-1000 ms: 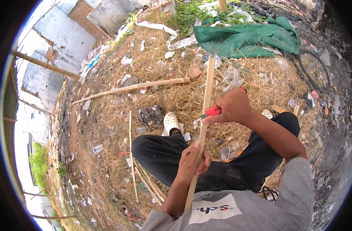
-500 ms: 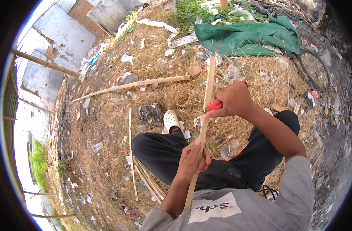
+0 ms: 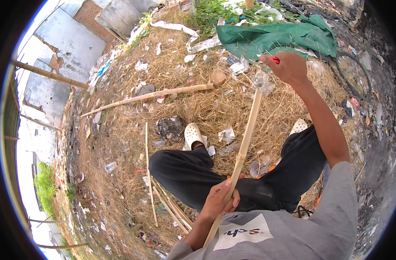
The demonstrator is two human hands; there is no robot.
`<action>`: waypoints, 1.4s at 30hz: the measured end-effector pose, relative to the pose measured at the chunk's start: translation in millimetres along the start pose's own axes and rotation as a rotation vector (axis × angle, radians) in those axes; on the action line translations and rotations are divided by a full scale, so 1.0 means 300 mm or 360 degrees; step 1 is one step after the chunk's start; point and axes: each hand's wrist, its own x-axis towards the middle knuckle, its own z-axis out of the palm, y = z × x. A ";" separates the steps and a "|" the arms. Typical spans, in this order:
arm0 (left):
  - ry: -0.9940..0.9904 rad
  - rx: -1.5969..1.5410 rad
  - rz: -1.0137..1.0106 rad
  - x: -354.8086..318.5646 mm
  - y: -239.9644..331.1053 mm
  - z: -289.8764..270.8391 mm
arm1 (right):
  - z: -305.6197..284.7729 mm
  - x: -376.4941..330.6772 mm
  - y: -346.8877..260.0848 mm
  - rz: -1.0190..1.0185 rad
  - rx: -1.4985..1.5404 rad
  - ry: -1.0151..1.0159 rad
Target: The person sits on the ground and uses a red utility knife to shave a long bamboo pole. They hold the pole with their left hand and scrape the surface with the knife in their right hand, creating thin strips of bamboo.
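Note:
My left hand [image 3: 219, 200] grips the lower part of a long, pale bamboo strip [image 3: 247, 136] over my lap. The strip slants away from my shirt, tilted slightly right, with a node about midway. Beyond its far end, my right hand [image 3: 291, 70] is raised and closed around a red-handled knife [image 3: 274, 60]. The knife is apart from the strip, and its blade is hard to make out at this angle. Several more bamboo strips [image 3: 175, 212] lie on the ground beside my left leg.
A bamboo pole [image 3: 148, 96] lies across dry grass ahead on the left. A dark stone [image 3: 171, 128] sits near my left shoe [image 3: 192, 135]. Green sheeting [image 3: 276, 38] is spread at the far side, with a black hose [image 3: 343, 76] to its right. Litter is scattered around.
My right hand has moved the knife away from the strip, forward and to the right. The strip's far end has swung right and nearer. My right knee has shifted, showing the right shoe.

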 end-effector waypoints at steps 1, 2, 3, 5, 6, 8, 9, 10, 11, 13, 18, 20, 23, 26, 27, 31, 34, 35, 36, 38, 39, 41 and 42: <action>0.0165 -0.0082 0.0096 -0.002 0.018 -0.015 | -0.010 -0.027 -0.037 -0.0028 0.0136 0.0046; 0.0125 -0.0231 0.0209 0.010 0.032 -0.048 | -0.016 -0.075 -0.081 -0.0071 0.0262 0.0060; 0.0090 -0.0181 0.0222 0.026 0.050 -0.044 | -0.015 -0.127 -0.117 -0.0134 0.0275 0.0026; 0.0111 -0.0072 0.0304 0.054 0.090 -0.023 | -0.009 -0.214 -0.204 -0.0330 0.0367 -0.0143; 0.0175 -0.0009 0.0319 0.045 0.102 -0.026 | 0.006 -0.279 -0.260 -0.0427 0.0454 -0.0306; 0.0194 0.0058 0.0353 0.053 0.129 0.001 | -0.022 -0.315 -0.311 -0.0586 0.0565 -0.0259; 0.0199 0.0067 0.0349 0.054 0.140 0.017 | -0.033 -0.318 -0.322 -0.0671 0.0617 -0.0237; 0.0212 0.0076 0.0336 0.052 0.144 0.027 | -0.031 -0.327 -0.327 -0.0688 0.0615 -0.0237; 0.0205 0.0090 0.0356 0.054 0.145 0.036 | -0.023 -0.333 -0.330 -0.0706 0.0614 -0.0236; 0.0189 0.0119 0.0387 0.062 0.144 0.050 | -0.020 -0.335 -0.329 -0.0715 0.0608 -0.0238; 0.0215 0.0150 0.0378 0.071 0.133 0.058 | -0.016 -0.342 -0.311 -0.0701 0.0546 -0.0220; 0.0222 0.0189 0.0379 0.073 0.136 0.061 | -0.013 -0.342 -0.306 -0.0706 0.0526 -0.0201; 0.0264 0.0260 0.0393 0.075 0.139 0.069 | -0.009 -0.338 -0.300 -0.0694 0.0525 -0.0167; 0.0315 0.0328 0.0403 0.084 0.137 0.085 | 0.017 -0.328 -0.283 -0.0701 0.0508 -0.0065; 0.0309 0.0343 0.0403 0.089 0.137 0.082 | 0.026 -0.323 -0.275 -0.0707 0.0496 -0.0020; 0.0312 0.0358 0.0391 0.095 0.138 0.072 | 0.038 -0.292 -0.258 -0.0755 0.0481 -0.0010; 0.0294 0.0388 0.0356 0.090 0.139 0.065 | 0.051 -0.269 -0.235 -0.0755 0.0417 -0.0037; 0.0283 0.0379 0.0364 0.090 0.136 0.058 | 0.056 -0.265 -0.233 -0.0797 0.0386 -0.0028; 0.0272 0.0371 0.0373 0.089 0.131 0.049 | 0.064 -0.260 -0.229 -0.0839 0.0355 -0.0019; 0.0215 0.0336 0.0326 0.078 0.111 0.050 | 0.094 -0.223 -0.186 -0.0471 0.0277 0.0049; 0.0168 0.0319 0.0264 0.064 0.096 0.058 | 0.101 -0.189 -0.147 -0.0283 0.0232 0.0084; 0.0067 0.0260 0.0146 0.020 0.044 0.053 | 0.051 -0.073 -0.040 0.0068 0.0062 -0.0192; 0.0048 0.0257 0.0160 0.004 0.029 0.052 | 0.057 -0.053 -0.001 0.0120 0.0085 -0.0108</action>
